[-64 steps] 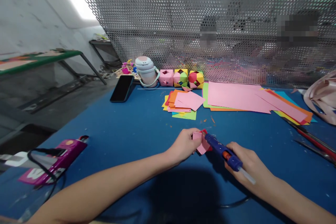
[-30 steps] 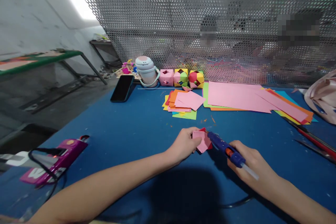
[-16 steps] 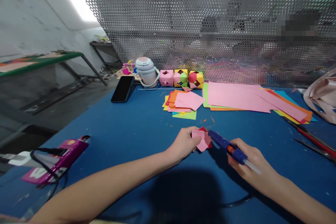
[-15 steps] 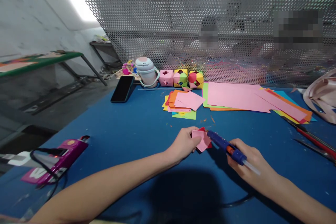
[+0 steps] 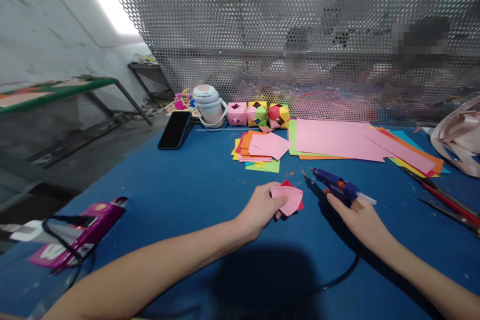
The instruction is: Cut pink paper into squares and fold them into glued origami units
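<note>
My left hand [image 5: 263, 208] pinches small paper squares, a pink paper square [image 5: 289, 201] on top with red paper [image 5: 287, 183] showing behind it. The thumb presses on the pink face. To the right, my right hand [image 5: 362, 217] grips a blue glue gun [image 5: 335, 183] with a clear glue stick poking from its back end. Its nozzle points left, apart from the paper. Behind my left hand lies a pile of small coloured paper squares [image 5: 262, 146]. Folded paper cubes [image 5: 257, 114] in pink, yellow, green and red stand in a row at the back.
Large pink sheets [image 5: 333, 140] and paper strips [image 5: 405, 150] lie at the back right, near scissors [image 5: 446, 197]. A black phone [image 5: 174, 130] and a white flask [image 5: 209, 105] stand back left. A purple power strip [image 5: 80, 235] with cables is at left. Perforated metal [image 5: 232, 25] rises behind.
My right hand has drawn the glue gun away from the paper, to the right and slightly back. The left hand keeps its hold, and the pink square now looks a little curved.
</note>
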The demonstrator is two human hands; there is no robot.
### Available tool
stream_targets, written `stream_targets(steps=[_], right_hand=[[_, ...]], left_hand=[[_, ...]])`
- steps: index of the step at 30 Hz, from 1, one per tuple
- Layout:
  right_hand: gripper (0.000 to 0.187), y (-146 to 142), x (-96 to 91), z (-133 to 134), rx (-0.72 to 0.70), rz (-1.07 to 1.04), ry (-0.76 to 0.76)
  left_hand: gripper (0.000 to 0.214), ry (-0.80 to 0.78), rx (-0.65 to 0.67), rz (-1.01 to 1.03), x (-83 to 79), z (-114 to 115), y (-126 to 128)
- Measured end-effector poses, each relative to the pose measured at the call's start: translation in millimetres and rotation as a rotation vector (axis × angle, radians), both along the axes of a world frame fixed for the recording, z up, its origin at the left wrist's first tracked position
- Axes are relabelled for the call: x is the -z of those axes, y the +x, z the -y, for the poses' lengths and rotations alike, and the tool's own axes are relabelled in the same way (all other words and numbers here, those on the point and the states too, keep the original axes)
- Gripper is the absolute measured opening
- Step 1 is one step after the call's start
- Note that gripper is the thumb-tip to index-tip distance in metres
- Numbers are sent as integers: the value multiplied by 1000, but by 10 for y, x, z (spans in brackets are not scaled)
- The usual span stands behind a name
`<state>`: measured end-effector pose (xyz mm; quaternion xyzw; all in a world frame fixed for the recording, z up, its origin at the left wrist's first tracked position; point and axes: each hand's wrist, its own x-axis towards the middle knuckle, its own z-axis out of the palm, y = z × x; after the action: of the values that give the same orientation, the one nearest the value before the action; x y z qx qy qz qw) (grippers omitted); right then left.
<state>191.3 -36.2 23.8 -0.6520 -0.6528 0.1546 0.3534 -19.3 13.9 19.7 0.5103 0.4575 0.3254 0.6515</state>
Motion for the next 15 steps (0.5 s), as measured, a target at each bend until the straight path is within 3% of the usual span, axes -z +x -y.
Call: stream_targets(steps=[4, 9, 11, 15], right_hand=[[35, 97, 31, -101, -10, 370, -43], [38, 214, -306, 79, -64, 622, -103], [42, 193, -441, 203, -71, 589, -148], [27, -38, -491, 358, -270, 158, -162]], left_hand=[[7, -27, 19, 53, 12, 74, 11], [11, -58, -16, 99, 24, 124, 36], [13, -60, -30, 108, 16, 139, 51], [16, -60, -11, 86, -21, 225, 87]])
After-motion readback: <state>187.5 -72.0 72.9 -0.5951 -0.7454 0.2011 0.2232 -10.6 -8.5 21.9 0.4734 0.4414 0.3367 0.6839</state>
